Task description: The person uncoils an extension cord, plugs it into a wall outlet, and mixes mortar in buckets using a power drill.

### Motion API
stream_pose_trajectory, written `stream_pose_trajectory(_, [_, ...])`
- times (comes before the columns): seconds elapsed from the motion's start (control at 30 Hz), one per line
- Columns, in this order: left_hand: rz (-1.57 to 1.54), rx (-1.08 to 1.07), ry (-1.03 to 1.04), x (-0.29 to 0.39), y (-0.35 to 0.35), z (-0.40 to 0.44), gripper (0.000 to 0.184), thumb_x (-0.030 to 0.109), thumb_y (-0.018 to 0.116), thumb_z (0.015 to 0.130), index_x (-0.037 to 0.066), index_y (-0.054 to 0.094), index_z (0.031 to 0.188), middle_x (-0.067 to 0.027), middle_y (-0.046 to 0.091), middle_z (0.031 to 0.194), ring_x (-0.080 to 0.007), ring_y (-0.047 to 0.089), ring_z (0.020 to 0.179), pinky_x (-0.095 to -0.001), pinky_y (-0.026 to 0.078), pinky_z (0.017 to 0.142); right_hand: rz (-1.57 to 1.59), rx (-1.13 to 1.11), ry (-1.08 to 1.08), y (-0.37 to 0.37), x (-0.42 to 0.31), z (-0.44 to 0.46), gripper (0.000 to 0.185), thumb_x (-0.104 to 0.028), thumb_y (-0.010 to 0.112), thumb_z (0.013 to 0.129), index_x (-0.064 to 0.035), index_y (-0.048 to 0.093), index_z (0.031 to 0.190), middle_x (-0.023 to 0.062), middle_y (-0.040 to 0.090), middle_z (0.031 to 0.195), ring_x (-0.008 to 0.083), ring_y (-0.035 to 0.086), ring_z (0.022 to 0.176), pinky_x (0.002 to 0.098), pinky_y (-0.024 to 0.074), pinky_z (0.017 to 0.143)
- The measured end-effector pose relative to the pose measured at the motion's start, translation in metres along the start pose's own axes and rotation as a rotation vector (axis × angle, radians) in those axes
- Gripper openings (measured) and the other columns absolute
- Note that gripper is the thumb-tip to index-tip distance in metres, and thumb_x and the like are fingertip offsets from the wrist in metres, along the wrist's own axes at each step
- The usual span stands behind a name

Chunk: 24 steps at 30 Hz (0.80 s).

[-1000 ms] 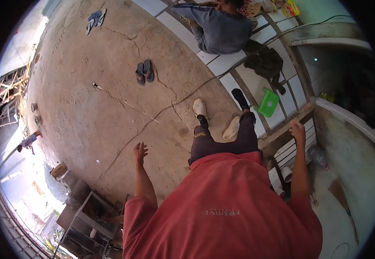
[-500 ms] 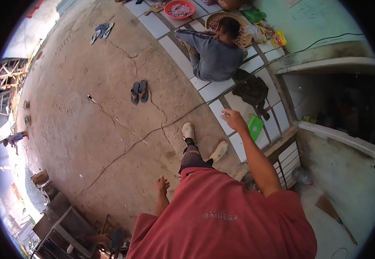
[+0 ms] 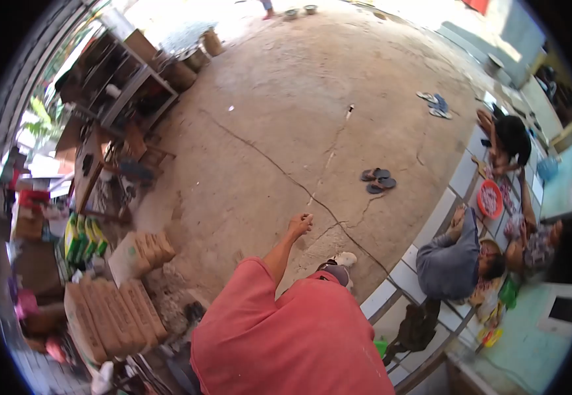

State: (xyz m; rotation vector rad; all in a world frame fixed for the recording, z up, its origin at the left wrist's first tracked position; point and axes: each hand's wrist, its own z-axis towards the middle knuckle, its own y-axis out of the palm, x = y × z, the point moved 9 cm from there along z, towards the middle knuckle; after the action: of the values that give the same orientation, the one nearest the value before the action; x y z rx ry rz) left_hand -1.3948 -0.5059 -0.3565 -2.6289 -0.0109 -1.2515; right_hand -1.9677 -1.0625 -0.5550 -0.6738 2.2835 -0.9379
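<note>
My left hand (image 3: 301, 225) hangs in front of me over the concrete floor (image 3: 266, 171). Its fingers are loosely bent, somewhat apart, and I see nothing in them. It touches no object; nearest below are a crack-like dark cable (image 3: 292, 179) on the floor and my own pale shoe (image 3: 345, 259). My right hand is out of view, hidden behind or beyond my red shirt (image 3: 299, 336). A pair of dark sandals (image 3: 378, 180) lies farther ahead to the right.
On the tiled ledge (image 3: 401, 275) at right sit people, one in a grey top (image 3: 449, 263), around a red basin (image 3: 489, 199) of small pinkish pieces. Stacked brown sacks (image 3: 111, 319), a wooden table (image 3: 88, 164) and a shelf rack (image 3: 131, 82) stand left. More sandals (image 3: 436, 104) lie ahead.
My view has swung left, bringing the sacks and the table in. My right hand, earlier raised over the tiled ledge, has left the view. The left hand now reaches farther forward.
</note>
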Motion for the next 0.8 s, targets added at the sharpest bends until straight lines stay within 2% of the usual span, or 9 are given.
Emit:
stream_pose_trajectory(0.07, [-0.140, 0.112, -0.008, -0.057, -0.016, -0.031, 0.038, 0.036, 0.060, 0.090, 0.005, 0.062, 0.113, -0.0071, 0.068, 0.085, -0.0138, 0.063, 0.062, -0.0273, 0.050, 0.052, 0.034, -0.158, 0.074, -0.010, 0.016, 0.038, 0.033, -0.024, 0.058, 0.087, -0.0016, 0.063, 0.111, 0.0158, 0.068, 0.085, 0.0274, 0.066, 0.069, 0.0414, 0.0506, 0.054])
stream_pose_trajectory(0.13, [-0.172, 0.199, -0.065, -0.122, -0.052, -0.085, 0.034, 0.034, 0.060, 0.090, 0.004, 0.064, 0.106, -0.0079, 0.068, 0.082, -0.0137, 0.062, 0.060, -0.0267, 0.049, 0.049, 0.197, -0.230, 0.120, -0.027, -0.025, 0.056, 0.033, -0.025, 0.058, 0.088, -0.0017, 0.062, 0.112, 0.0162, 0.067, 0.087, 0.0282, 0.066, 0.069, 0.0417, 0.0507, 0.053])
stream_pose_trajectory(0.27, [0.225, 0.148, -0.006, -0.263, -0.124, -0.187, 0.035, 0.031, 0.063, 0.080, -0.001, 0.068, 0.092, -0.0130, 0.066, 0.068, -0.0196, 0.065, 0.058, -0.0354, 0.052, 0.055, 0.651, -0.216, 0.238, -0.063, -0.126, 0.106, 0.034, -0.025, 0.058, 0.090, -0.0021, 0.059, 0.115, 0.0171, 0.067, 0.091, 0.0299, 0.067, 0.070, 0.0424, 0.0507, 0.052])
stream_pose_trajectory(0.33, [0.462, 0.229, -0.326, -0.331, -0.165, -0.219, 0.035, 0.029, 0.064, 0.077, -0.002, 0.068, 0.094, -0.0170, 0.069, 0.076, -0.0253, 0.068, 0.063, -0.0366, 0.054, 0.064, 0.812, -0.119, 0.171, -0.104, -0.180, 0.142, 0.029, -0.023, 0.058, 0.089, -0.0034, 0.060, 0.110, 0.0151, 0.065, 0.086, 0.0285, 0.065, 0.067, 0.0384, 0.0494, 0.050])
stream_pose_trajectory(0.4, [0.168, 0.582, -0.619, -0.371, -0.197, -0.266, 0.032, 0.027, 0.063, 0.078, -0.001, 0.069, 0.093, -0.0155, 0.069, 0.078, -0.0248, 0.069, 0.065, -0.0376, 0.055, 0.063, 0.842, -0.080, 0.124, -0.149, -0.252, 0.170, 0.023, -0.023, 0.057, 0.091, -0.0048, 0.061, 0.105, 0.0109, 0.065, 0.084, 0.0235, 0.063, 0.061, 0.0302, 0.0467, 0.045])
stream_pose_trajectory(0.5, [-0.191, 0.772, -0.756, -0.378, -0.201, -0.277, 0.027, 0.025, 0.063, 0.079, 0.002, 0.070, 0.092, -0.0123, 0.069, 0.077, -0.0234, 0.069, 0.065, -0.0378, 0.055, 0.059, 0.631, -0.112, -0.105, -0.180, -0.366, 0.216, 0.030, -0.025, 0.058, 0.092, -0.0051, 0.061, 0.115, 0.0102, 0.067, 0.090, 0.0207, 0.064, 0.063, 0.0282, 0.0456, 0.045])
stream_pose_trajectory(0.6, [-0.260, 0.690, -0.651, -0.373, -0.197, -0.218, 0.025, 0.026, 0.062, 0.082, 0.005, 0.070, 0.092, -0.0082, 0.069, 0.078, -0.0208, 0.068, 0.063, -0.0360, 0.054, 0.056, 0.514, -0.182, -0.362, -0.177, -0.545, 0.211, 0.035, -0.026, 0.061, 0.091, -0.0048, 0.060, 0.119, 0.0093, 0.068, 0.094, 0.0168, 0.064, 0.069, 0.0260, 0.0467, 0.052])
stream_pose_trajectory(0.73, [-0.337, 0.580, -0.561, -0.345, -0.223, -0.115, 0.030, 0.031, 0.062, 0.084, 0.006, 0.068, 0.100, -0.0060, 0.068, 0.081, -0.0169, 0.065, 0.062, -0.0337, 0.053, 0.056, 0.552, -0.363, -0.653, -0.076, -0.824, 0.157, 0.035, -0.025, 0.061, 0.092, -0.0026, 0.060, 0.120, 0.0076, 0.068, 0.096, 0.0150, 0.065, 0.076, 0.0262, 0.0502, 0.061])
stream_pose_trajectory(0.8, [-0.394, 0.447, -0.376, -0.317, -0.256, -0.053, 0.034, 0.034, 0.061, 0.087, 0.006, 0.065, 0.107, -0.0048, 0.067, 0.083, -0.0146, 0.063, 0.063, -0.0336, 0.052, 0.055, 0.677, -0.580, -0.638, 0.016, -0.929, 0.139, 0.035, -0.025, 0.057, 0.094, -0.0024, 0.059, 0.120, 0.0077, 0.068, 0.096, 0.0177, 0.067, 0.077, 0.0289, 0.0524, 0.065])
